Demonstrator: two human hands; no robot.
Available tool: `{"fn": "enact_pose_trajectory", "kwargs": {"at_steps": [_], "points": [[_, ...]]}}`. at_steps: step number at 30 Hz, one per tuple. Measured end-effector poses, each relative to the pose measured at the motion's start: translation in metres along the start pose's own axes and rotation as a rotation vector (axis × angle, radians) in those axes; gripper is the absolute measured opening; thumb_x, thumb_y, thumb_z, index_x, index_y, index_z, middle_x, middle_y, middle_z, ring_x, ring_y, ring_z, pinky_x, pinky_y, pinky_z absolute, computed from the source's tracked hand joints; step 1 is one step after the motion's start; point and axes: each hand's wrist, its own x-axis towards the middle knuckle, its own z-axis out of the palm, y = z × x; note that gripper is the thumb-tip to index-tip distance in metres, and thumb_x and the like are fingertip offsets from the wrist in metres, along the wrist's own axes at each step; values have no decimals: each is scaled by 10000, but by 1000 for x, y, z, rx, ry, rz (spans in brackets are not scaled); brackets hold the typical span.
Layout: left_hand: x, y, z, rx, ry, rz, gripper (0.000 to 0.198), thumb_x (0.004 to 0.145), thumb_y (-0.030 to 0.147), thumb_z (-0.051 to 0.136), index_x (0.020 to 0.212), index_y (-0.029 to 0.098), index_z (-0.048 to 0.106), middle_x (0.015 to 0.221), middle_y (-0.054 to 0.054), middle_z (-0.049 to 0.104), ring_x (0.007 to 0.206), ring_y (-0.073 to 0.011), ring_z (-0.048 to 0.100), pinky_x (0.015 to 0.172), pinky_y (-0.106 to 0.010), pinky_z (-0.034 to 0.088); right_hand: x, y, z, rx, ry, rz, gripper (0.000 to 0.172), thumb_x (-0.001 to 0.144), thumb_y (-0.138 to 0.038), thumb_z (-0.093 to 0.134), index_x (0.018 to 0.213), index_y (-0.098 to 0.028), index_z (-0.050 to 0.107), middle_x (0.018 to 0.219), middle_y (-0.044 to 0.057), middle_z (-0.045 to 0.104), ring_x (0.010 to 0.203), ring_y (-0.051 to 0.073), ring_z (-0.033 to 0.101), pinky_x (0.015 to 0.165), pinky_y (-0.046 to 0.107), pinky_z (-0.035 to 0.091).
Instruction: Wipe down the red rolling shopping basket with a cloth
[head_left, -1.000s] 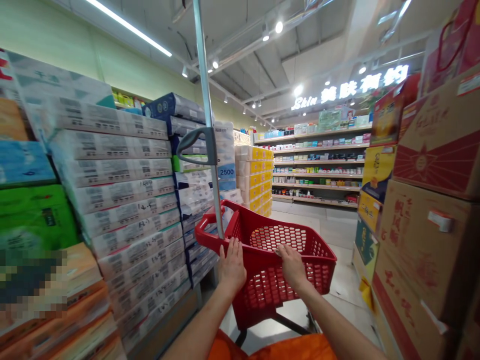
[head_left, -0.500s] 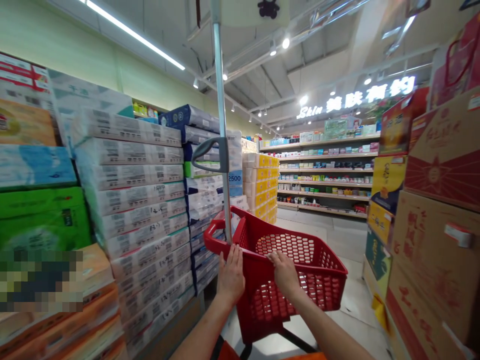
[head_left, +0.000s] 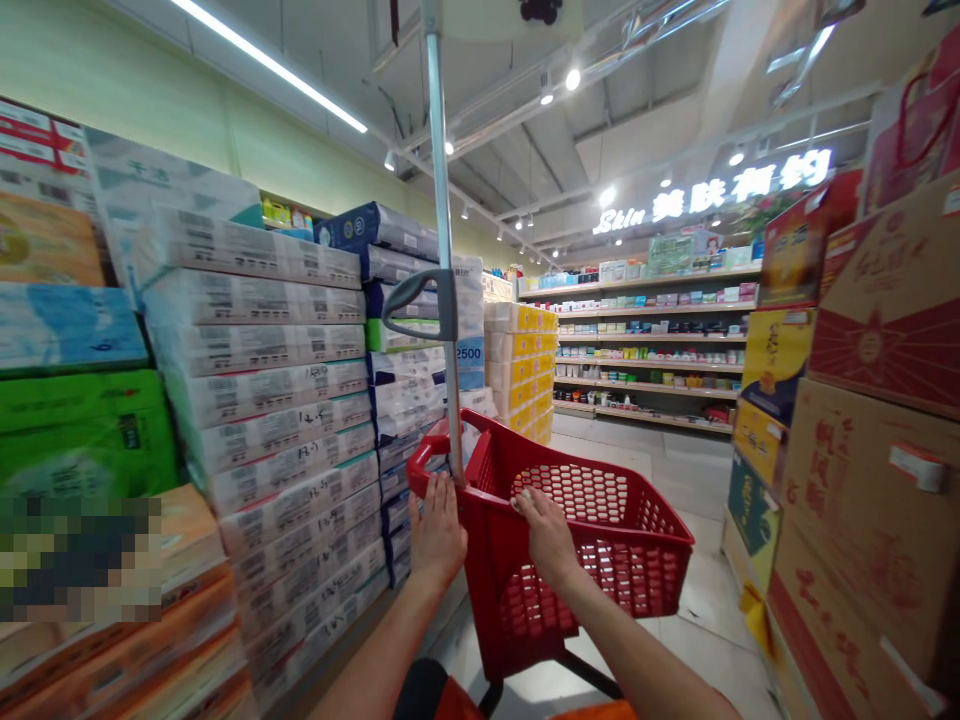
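Note:
A red plastic shopping cart [head_left: 600, 560] with perforated sides stands in front of me, its basket reaching away to the right. My left hand [head_left: 436, 535] lies on the cart's near edge beside the handle [head_left: 424, 465], fingers stretched out and thumb apart. My right hand [head_left: 551, 540] is closed over the side rim of the basket. Something small and pale shows at its fingertips, too little to name. A metal pole [head_left: 442, 180] with a grey grip [head_left: 450, 305] rises from the cart by my left hand.
Tall stacks of white wrapped packs [head_left: 285, 350] and a green pack [head_left: 82, 430] line the left. Cardboard cartons [head_left: 862, 480] are piled on the right. Shelves of small goods [head_left: 645, 340] and yellow-sided packs [head_left: 532, 370] stand ahead, beyond the pale floor [head_left: 675, 465].
Both my hands have shifted left along the cart's near edge, the left one closer to the handle. The cart has hardly moved in view.

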Motion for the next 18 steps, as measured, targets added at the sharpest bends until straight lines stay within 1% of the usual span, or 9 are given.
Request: {"fn": "enact_pose_trajectory", "kwargs": {"at_steps": [4,6,7,9,10,12,14,16,18], "points": [[0,-2,-2,57,-52,28,556,742,110,322,1295,84,381,1395,-98,322,1313,-217,218,1061,-504,136,22,-59,11,101,53,-108,421,824,-66,395,1155,-274,552,1275,38,492,1188,201,411,972,373,328],[-2,-3,-3,80,-67,52,544,758,101,298,1294,110,388,1399,-87,315,1312,-214,220,1056,-508,148,25,-72,15,111,64,-143,400,832,-89,409,1158,-273,549,1287,32,481,1203,204,395,983,386,314],[-2,-4,-4,85,-74,61,547,757,104,303,1298,115,384,1402,-83,309,1313,-214,216,1056,-511,146,23,-69,16,104,60,-164,410,830,-84,407,1168,-273,541,1299,29,470,1213,201,383,992,387,303],[-3,-5,-5,79,-82,64,574,739,115,327,1312,107,355,1410,-79,291,1318,-212,202,1062,-512,127,12,-48,15,69,40,-179,469,812,-37,386,1200,-266,515,1319,27,446,1229,186,366,1007,376,286],[-3,-5,-6,71,-85,61,592,728,120,339,1320,98,338,1414,-77,280,1321,-210,194,1065,-512,116,4,-32,13,43,30,-156,504,798,-7,367,1212,-259,506,1322,31,443,1231,180,365,1011,373,281],[-3,-3,-5,49,-87,51,624,707,125,356,1328,81,315,1421,-76,261,1325,-211,178,1068,-512,103,-9,-1,8,-19,15,-59,552,770,36,333,1216,-237,506,1305,48,461,1223,184,378,1011,383,279],[-3,-1,-4,31,-82,39,641,691,127,372,1327,71,313,1424,-85,253,1327,-222,168,1064,-520,110,-15,14,5,-65,1,33,557,758,48,320,1200,-222,525,1286,64,480,1214,203,391,1003,403,282],[-4,2,-1,19,-62,25,647,684,131,383,1323,58,316,1421,-104,256,1326,-235,171,1057,-527,126,-13,9,5,-68,-5,29,538,767,35,331,1190,-228,536,1292,58,475,1218,214,383,1001,407,283],[-6,5,1,9,-25,12,642,687,139,390,1318,46,320,1414,-124,269,1322,-242,183,1054,-527,137,-6,-10,10,-39,17,-38,513,786,6,350,1194,-248,529,1313,35,453,1230,206,363,1006,392,280]]}}
